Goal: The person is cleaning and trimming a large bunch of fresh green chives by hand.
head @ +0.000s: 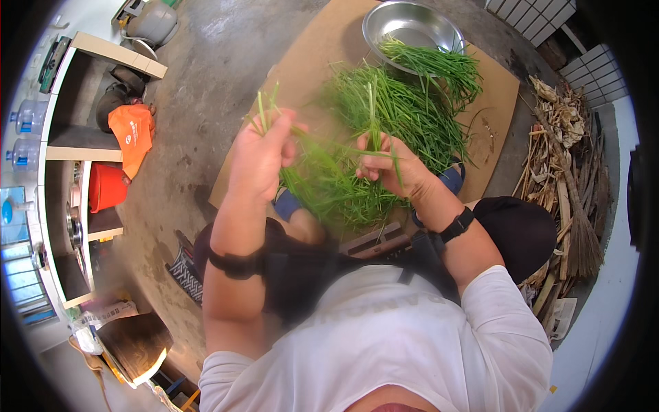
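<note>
Both my hands are raised in front of me over a heap of green garlic chives. Pinched in my left hand (265, 154) are a few stalks, pale ends up; their leaves trail down to the right, blurred. My right hand (388, 165) grips a small upright bunch of chives (373, 103) with its light ends pointing away from me. Beyond it spreads a large pile of chives (412, 116). More loose, partly blurred leaves (355, 206) lie between my feet. A stainless steel basin (412, 23) stands at the far end, with chives lying over its near rim.
A cardboard sheet (304, 46) lies beneath the chives on the concrete floor (206, 67). On my right are piled firewood (551, 170) and a twig broom (582, 237). Shelving at left holds a red bucket (107, 188) and an orange bag (133, 135). A gas cylinder (152, 23) stands far left.
</note>
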Demonstrator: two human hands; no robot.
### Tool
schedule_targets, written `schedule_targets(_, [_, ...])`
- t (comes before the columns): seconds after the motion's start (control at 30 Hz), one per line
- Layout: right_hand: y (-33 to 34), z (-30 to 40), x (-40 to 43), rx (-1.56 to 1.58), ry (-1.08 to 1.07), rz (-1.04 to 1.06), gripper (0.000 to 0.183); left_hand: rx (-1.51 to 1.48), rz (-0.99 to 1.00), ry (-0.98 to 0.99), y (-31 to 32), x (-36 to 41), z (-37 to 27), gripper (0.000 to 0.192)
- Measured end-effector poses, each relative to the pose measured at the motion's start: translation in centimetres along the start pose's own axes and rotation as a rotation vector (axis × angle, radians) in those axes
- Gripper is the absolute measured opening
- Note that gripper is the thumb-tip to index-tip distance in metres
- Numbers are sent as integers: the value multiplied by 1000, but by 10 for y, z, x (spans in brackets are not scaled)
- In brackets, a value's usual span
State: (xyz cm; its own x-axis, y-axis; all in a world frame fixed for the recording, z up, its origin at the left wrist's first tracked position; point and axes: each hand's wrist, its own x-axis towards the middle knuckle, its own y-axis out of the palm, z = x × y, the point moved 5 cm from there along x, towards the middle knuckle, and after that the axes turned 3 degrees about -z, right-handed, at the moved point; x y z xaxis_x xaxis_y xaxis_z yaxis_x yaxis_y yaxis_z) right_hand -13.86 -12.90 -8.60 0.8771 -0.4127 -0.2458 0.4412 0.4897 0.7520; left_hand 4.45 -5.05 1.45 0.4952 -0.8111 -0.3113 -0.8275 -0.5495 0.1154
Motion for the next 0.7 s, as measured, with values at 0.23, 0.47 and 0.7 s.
schedule_targets(0.23, [37,10,-10,-449,-110,-342,18,76,-60,-19,11,-2,5,14])
schedule_targets(0.47, [33,4,-7,-560,-129,-388,11,146,-65,-81,17,-2,12,13])
schedule_targets(0.7, [18,-2,-4,-294,-8,-399,8,138,-62,-37,14,1,11,10])
